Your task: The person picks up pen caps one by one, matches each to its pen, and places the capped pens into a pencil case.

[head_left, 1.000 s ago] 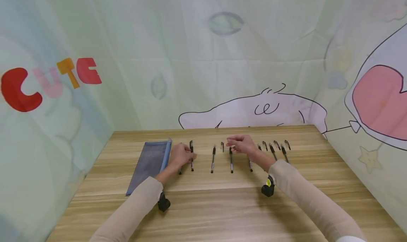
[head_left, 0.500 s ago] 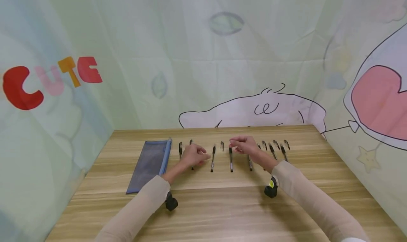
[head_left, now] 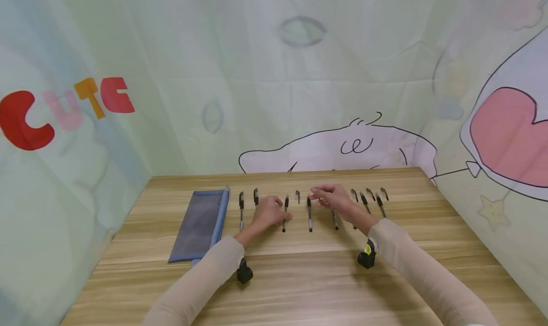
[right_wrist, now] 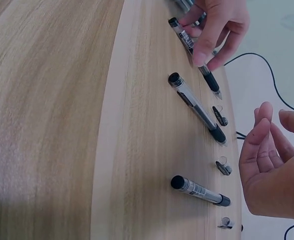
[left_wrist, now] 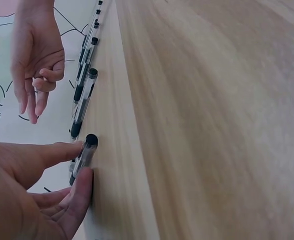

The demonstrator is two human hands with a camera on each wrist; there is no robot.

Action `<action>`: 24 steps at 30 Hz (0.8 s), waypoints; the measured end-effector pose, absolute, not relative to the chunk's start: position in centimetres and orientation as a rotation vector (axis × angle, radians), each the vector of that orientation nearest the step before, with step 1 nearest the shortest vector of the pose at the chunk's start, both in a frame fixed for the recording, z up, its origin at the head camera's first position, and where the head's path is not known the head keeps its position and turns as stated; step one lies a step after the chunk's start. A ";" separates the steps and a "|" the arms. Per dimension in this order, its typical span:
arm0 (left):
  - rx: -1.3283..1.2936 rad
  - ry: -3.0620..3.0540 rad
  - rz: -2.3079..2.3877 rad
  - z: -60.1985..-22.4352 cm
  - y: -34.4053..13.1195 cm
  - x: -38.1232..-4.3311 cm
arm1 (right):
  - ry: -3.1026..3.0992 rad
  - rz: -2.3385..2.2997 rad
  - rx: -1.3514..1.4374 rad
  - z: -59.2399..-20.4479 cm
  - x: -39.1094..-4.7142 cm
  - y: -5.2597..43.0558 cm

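Note:
My left hand point(head_left: 269, 212) has its thumb and fingers on either side of an uncapped gel pen point(right_wrist: 210, 80) with a clear barrel and black grip, pinching it at the table. In the left wrist view, the black end of this pen point(left_wrist: 91, 140) pokes out between the fingertips. My right hand point(head_left: 335, 198) hovers over the far end of another uncapped pen point(head_left: 310, 216), its fingers loosely bent and nothing held. A loose black cap point(head_left: 297, 196) lies between these two pens. Another cap point(right_wrist: 223, 166) shows in the right wrist view.
Left of the hands lie a capped pen point(head_left: 241, 206) and a second capped pen point(head_left: 256, 196), partly hidden. Beyond them is a blue mesh zip pouch point(head_left: 197, 226). Several uncapped pens and caps line the right side. A printed curtain point(head_left: 192, 102) hangs behind the wooden table point(head_left: 299, 278).
My left hand has moved right, from the capped pens beside the pouch to the uncapped pen, which it now pinches. My right hand has shifted only slightly right.

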State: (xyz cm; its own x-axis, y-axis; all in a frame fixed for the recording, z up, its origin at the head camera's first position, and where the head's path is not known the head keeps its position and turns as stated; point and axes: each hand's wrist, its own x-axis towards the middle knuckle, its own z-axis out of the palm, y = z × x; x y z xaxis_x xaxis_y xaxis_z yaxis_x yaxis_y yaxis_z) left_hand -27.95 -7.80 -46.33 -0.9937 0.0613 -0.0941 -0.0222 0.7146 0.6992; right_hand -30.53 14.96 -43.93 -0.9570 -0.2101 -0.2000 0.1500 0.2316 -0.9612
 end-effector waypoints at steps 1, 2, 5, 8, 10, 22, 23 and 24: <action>0.040 2.816 1.131 -46.3 -7.7 -27.9 | 2.218 -1.786 -0.057 -44.0 -30.5 15.0; 0.047 2.826 1.117 -46.3 -7.7 -27.8 | 2.212 -1.790 -0.053 -44.0 -30.5 15.0; 0.076 2.831 1.128 -46.2 -7.7 -27.6 | 2.204 -1.795 -0.055 -44.1 -30.4 15.0; 0.080 2.798 1.189 -46.1 -7.7 -27.6 | 2.197 -1.814 -0.046 -44.2 -30.4 15.1; 0.063 2.749 1.244 -45.9 -7.8 -27.6 | 2.197 -1.819 -0.050 -44.2 -30.5 15.2; -0.150 2.230 1.689 -45.4 -10.0 -26.9 | 2.167 -1.816 -0.048 -43.9 -30.7 14.7; -0.160 2.200 1.705 -45.2 -10.2 -26.8 | 2.166 -1.815 -0.053 -43.9 -30.7 14.6; -0.158 2.179 1.716 -45.2 -10.4 -26.8 | 2.165 -1.814 -0.048 -44.0 -30.8 14.6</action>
State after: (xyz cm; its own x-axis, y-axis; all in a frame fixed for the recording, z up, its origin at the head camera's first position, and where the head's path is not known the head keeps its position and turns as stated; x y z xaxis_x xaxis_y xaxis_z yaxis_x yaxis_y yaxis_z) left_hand -26.76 -10.37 -45.19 -0.9285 0.1330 -0.3466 -0.3058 0.2557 0.9171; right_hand -30.82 14.64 -44.03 -0.9496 -0.2256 -0.2177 0.1749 0.1952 -0.9650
